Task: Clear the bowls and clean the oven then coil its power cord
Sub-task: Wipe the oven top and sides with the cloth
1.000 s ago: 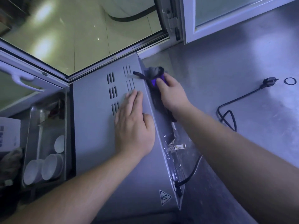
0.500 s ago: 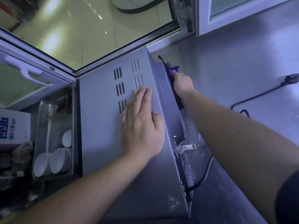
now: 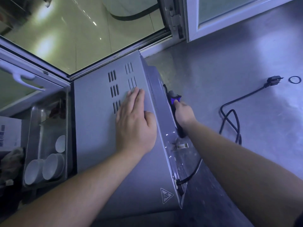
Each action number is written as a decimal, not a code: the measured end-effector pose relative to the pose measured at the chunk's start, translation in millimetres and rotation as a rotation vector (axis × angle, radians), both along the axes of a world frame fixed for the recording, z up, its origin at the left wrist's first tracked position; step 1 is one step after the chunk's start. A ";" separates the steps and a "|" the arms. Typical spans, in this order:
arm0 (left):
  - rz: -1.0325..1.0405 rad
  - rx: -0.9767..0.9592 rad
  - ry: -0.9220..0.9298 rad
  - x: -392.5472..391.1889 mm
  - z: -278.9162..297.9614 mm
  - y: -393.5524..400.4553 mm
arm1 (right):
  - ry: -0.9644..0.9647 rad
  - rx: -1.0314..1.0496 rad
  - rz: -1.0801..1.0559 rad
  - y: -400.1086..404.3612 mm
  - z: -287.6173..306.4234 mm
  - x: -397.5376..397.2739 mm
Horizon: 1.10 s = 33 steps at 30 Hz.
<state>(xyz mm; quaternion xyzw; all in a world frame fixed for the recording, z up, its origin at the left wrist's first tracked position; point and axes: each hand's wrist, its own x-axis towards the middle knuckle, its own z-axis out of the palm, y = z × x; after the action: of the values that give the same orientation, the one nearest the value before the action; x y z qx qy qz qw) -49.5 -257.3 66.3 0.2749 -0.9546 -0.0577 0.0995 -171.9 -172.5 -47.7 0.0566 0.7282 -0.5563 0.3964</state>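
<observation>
The grey oven [image 3: 96,141] stands on the steel counter with its top facing me. My left hand [image 3: 134,120] lies flat on that top, fingers straight, beside the vent slots. My right hand [image 3: 182,113] presses a dark cloth [image 3: 174,99] with a purple patch against the oven's back panel; its fingers are partly hidden behind the edge. The black power cord [image 3: 229,118] leaves the oven's lower back and lies loose on the counter, its plug [image 3: 273,80] at the far right. White bowls [image 3: 52,166] sit in a metal tray [image 3: 47,112] left of the oven.
The steel counter [image 3: 221,76] stretches to the right. A small black ring [image 3: 294,79] lies beside the plug. An open window frame [image 3: 177,30] stands behind the oven. A white box [image 3: 9,133] and a crumpled rag [image 3: 11,159] sit at the far left.
My right hand has slid the cloth down the oven's back panel, toward me. The left hand stays flat on the top. The view has shifted slightly.
</observation>
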 end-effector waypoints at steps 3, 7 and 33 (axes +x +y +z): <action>0.004 0.004 0.000 -0.5 1.3 0.7 | -0.048 -0.007 -0.043 13.5 0.2 18.7; 0.002 0.001 0.005 -1.4 1.4 0.8 | -0.137 -0.002 -0.111 28.6 8.8 39.3; -0.013 -0.002 0.027 1.3 0.1 -0.6 | 0.085 -0.127 -0.004 -71.8 49.7 -83.3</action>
<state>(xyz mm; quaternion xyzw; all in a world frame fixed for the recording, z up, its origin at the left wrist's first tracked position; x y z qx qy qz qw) -48.3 -257.8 66.4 0.2678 -0.9550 -0.0611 0.1121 -255.2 -244.3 2.0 0.0090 0.7075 -0.6039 0.3670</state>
